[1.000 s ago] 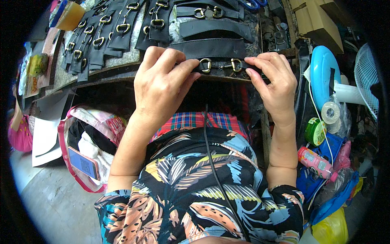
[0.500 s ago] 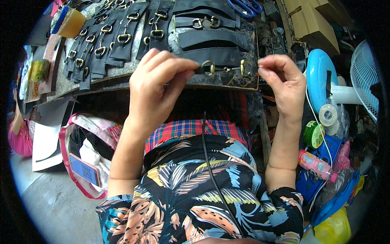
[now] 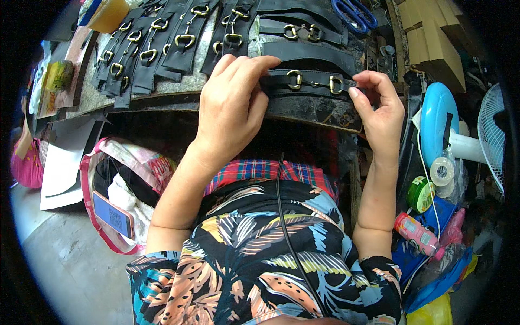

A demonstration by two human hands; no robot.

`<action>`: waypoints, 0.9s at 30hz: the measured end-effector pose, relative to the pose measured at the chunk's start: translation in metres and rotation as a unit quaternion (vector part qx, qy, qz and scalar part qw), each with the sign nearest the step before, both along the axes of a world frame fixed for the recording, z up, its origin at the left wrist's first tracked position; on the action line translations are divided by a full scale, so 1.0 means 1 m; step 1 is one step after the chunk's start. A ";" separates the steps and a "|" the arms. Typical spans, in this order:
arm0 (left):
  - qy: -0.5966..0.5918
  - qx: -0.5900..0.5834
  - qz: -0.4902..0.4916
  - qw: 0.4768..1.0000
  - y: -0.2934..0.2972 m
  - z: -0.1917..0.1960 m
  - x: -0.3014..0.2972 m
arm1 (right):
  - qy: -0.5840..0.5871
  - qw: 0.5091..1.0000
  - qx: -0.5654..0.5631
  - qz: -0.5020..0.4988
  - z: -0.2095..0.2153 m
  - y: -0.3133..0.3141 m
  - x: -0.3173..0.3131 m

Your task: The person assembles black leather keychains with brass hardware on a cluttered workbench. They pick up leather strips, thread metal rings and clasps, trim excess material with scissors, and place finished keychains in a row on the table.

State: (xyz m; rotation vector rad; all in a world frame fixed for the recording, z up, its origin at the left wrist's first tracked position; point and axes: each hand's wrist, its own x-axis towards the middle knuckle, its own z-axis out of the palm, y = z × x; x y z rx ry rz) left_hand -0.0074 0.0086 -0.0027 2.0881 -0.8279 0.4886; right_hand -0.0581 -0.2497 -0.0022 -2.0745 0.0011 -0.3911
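Observation:
A black leather strap with a brass-coloured horsebit buckle (image 3: pixel 315 83) stretches between my hands, low over the near edge of the bench. My left hand (image 3: pixel 230 105) is at its left end, fingers curled around it and index finger reaching over the top. My right hand (image 3: pixel 380 111) pinches the right end between thumb and fingertips. Two metal rings joined by a bar show along the strap. Just behind lies a plain black leather band (image 3: pixel 309 56), and farther back another strap with a ring buckle (image 3: pixel 302 32). The strap's ends are partly hidden by my fingers.
Several black straps with brass horsebits (image 3: pixel 185 40) lie in rows on the bench's left. Blue-handled scissors (image 3: pixel 355 15) rest at the back right. A blue and white fan (image 3: pixel 440 124) and cardboard boxes (image 3: pixel 433 49) stand right. A bag with a phone (image 3: pixel 112 215) sits lower left.
The horsebit strap between my hands has turned and now shows its leather face along the bench edge. My left hand's index finger has lifted and extended. The whole view has shifted slightly.

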 end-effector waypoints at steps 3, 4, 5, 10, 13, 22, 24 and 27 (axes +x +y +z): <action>-0.003 -0.014 0.011 1.000 0.003 -0.001 -0.002 | -0.003 1.000 0.010 -0.002 -0.001 0.000 0.000; -0.013 -0.021 0.013 1.000 0.003 -0.001 -0.003 | 0.001 1.000 0.023 -0.004 -0.001 0.000 0.000; -0.029 -0.013 0.023 0.999 0.005 0.000 -0.004 | -0.005 1.000 0.022 0.000 -0.002 0.000 0.000; -0.079 0.043 0.033 0.995 0.005 -0.002 -0.006 | -0.013 0.999 0.038 0.002 -0.003 0.000 0.000; -0.130 0.097 0.019 0.987 0.000 -0.006 -0.010 | 0.003 0.999 0.050 0.002 -0.004 -0.002 0.000; -0.144 0.109 0.017 0.983 -0.003 -0.015 -0.013 | 0.003 0.976 0.216 0.038 -0.006 -0.013 0.005; -0.139 0.104 0.016 0.985 -0.003 -0.017 -0.012 | 0.012 0.984 0.178 0.019 -0.005 -0.010 0.005; -0.135 0.102 0.014 0.985 -0.002 -0.017 -0.013 | -0.016 0.999 0.000 -0.032 -0.003 0.000 -0.002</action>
